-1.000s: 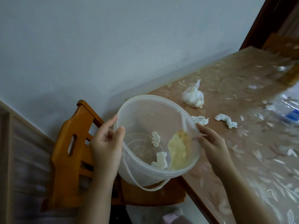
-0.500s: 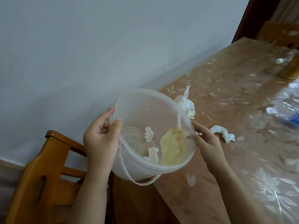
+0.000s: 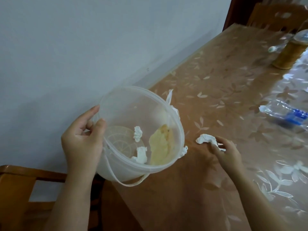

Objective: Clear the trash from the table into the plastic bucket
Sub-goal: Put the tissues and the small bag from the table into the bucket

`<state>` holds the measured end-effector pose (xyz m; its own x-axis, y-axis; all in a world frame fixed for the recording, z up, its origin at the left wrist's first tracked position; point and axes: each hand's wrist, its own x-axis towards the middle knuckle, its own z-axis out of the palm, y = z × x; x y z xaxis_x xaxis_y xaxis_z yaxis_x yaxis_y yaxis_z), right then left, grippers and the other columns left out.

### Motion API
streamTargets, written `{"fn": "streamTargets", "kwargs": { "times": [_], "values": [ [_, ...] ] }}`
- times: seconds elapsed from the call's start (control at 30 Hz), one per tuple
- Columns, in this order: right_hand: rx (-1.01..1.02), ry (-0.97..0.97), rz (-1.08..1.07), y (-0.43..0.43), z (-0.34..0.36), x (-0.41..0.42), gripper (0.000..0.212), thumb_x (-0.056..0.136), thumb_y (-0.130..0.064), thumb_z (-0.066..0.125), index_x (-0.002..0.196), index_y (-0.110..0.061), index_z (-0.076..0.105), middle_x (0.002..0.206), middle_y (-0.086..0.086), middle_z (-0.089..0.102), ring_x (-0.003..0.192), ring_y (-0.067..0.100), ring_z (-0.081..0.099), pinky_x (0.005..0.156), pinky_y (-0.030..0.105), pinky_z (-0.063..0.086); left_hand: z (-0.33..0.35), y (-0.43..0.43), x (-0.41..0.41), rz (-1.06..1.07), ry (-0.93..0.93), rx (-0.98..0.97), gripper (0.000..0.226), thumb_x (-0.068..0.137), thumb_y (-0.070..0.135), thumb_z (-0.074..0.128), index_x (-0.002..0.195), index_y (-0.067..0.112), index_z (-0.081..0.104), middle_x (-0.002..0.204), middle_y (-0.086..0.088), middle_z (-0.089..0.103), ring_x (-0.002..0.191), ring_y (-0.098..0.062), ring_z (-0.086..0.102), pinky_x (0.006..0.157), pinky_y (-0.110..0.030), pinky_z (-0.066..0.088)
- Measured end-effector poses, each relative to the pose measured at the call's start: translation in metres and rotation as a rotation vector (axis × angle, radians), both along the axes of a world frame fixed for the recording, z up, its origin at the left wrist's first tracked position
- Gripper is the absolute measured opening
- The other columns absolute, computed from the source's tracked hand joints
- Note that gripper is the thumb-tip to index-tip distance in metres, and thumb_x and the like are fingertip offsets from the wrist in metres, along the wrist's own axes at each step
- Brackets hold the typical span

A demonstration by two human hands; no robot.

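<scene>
My left hand grips the rim of a clear plastic bucket, held tilted just off the table's left end. Inside lie two white tissue scraps and a yellowish peel. My right hand rests on the table with its fingers closing on a crumpled white tissue. Another white wad lies against the bucket's right side. A larger white wad shows partly behind the bucket's far rim.
A clear plastic bottle with a blue label lies at the right. A brownish cylinder stands at the far right. A wooden chair sits below left, another chair at the table's far end. The wall runs along the left.
My right hand left the bucket rim and moved right onto the crumpled tissue on the table. The bucket stays in my left hand. The view shifted toward the table.
</scene>
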<state>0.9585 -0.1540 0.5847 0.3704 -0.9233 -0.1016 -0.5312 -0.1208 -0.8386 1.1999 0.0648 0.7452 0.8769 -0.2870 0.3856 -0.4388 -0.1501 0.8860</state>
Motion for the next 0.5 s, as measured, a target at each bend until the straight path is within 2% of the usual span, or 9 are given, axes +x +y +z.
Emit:
{"fn": "streamTargets", "kwargs": {
  "times": [0.07, 0.13, 0.2, 0.27, 0.3, 0.37, 0.4, 0.5],
  "values": [
    [0.013, 0.051, -0.023, -0.012, -0.015, -0.004, 0.031, 0.083, -0.020, 0.060, 0.113, -0.019, 0.060, 0.114, 0.007, 0.059, 0.099, 0.016, 0.052, 0.080, 0.029, 0.034, -0.005, -0.002, -0.003, 0.012, -0.007, 0.016, 0.031, 0.072, 0.029, 0.063, 0.092, 0.053, 0.066, 0.059, 0.002, 0.041, 0.044, -0.009, 0.038, 0.045, -0.017, 0.038],
    [0.009, 0.100, -0.022, -0.021, -0.029, -0.007, 0.034, 0.083, -0.022, 0.060, 0.116, -0.019, 0.059, 0.116, 0.008, 0.058, 0.097, 0.012, 0.046, 0.080, 0.028, 0.031, -0.009, -0.003, -0.006, 0.035, -0.012, 0.011, 0.030, 0.073, 0.029, 0.063, 0.093, 0.052, 0.066, 0.061, 0.000, 0.043, 0.047, -0.010, 0.039, 0.046, -0.018, 0.038],
    [-0.010, 0.117, -0.002, -0.028, -0.038, -0.006, 0.035, 0.082, -0.020, 0.060, 0.116, -0.018, 0.058, 0.115, 0.010, 0.058, 0.096, 0.010, 0.042, 0.080, 0.028, 0.030, -0.011, -0.003, -0.007, 0.051, -0.019, 0.003, 0.029, 0.074, 0.028, 0.063, 0.093, 0.049, 0.067, 0.066, -0.010, 0.046, 0.050, -0.008, 0.041, 0.050, -0.017, 0.040],
    [-0.030, 0.122, 0.009, -0.033, -0.042, -0.002, 0.034, 0.081, -0.015, 0.060, 0.115, -0.014, 0.059, 0.114, 0.013, 0.058, 0.100, 0.018, 0.047, 0.081, 0.031, 0.031, -0.013, -0.005, -0.006, 0.061, -0.019, 0.001, 0.028, 0.073, 0.029, 0.063, 0.093, 0.048, 0.067, 0.065, -0.013, 0.044, 0.049, -0.007, 0.040, 0.051, -0.016, 0.040],
    [-0.039, 0.134, 0.007, -0.035, -0.043, 0.001, 0.033, 0.081, -0.014, 0.059, 0.114, -0.012, 0.059, 0.114, 0.014, 0.058, 0.104, 0.024, 0.048, 0.082, 0.033, 0.032, -0.014, -0.006, -0.006, 0.066, -0.016, -0.002, 0.027, 0.073, 0.030, 0.063, 0.092, 0.049, 0.067, 0.064, -0.012, 0.044, 0.048, -0.006, 0.040, 0.052, -0.016, 0.040],
    [-0.011, 0.173, -0.014, -0.039, -0.045, 0.007, 0.036, 0.081, -0.015, 0.057, 0.117, -0.013, 0.057, 0.118, 0.016, 0.055, 0.114, 0.031, 0.045, 0.088, 0.038, 0.035, -0.017, -0.008, -0.006, 0.070, -0.012, -0.010, 0.027, 0.072, 0.032, 0.063, 0.092, 0.050, 0.067, 0.060, 0.007, 0.048, 0.049, -0.002, 0.042, 0.054, -0.013, 0.042],
    [0.011, 0.193, -0.022, -0.041, -0.047, 0.009, 0.039, 0.081, -0.017, 0.057, 0.120, -0.014, 0.056, 0.120, 0.015, 0.053, 0.118, 0.032, 0.041, 0.090, 0.039, 0.034, -0.019, -0.008, -0.006, 0.068, -0.010, -0.010, 0.028, 0.072, 0.032, 0.064, 0.093, 0.050, 0.067, 0.059, 0.014, 0.049, 0.051, 0.000, 0.044, 0.055, -0.012, 0.043],
    [0.013, 0.247, -0.026, -0.042, -0.054, 0.009, 0.040, 0.081, -0.020, 0.058, 0.121, -0.017, 0.055, 0.117, 0.013, 0.050, 0.117, 0.030, 0.037, 0.085, 0.036, 0.033, -0.022, -0.008, -0.009, 0.051, -0.012, 0.000, 0.030, 0.074, 0.032, 0.064, 0.098, 0.050, 0.066, 0.063, 0.019, 0.055, 0.057, 0.002, 0.050, 0.059, -0.013, 0.047]
  ]
}}
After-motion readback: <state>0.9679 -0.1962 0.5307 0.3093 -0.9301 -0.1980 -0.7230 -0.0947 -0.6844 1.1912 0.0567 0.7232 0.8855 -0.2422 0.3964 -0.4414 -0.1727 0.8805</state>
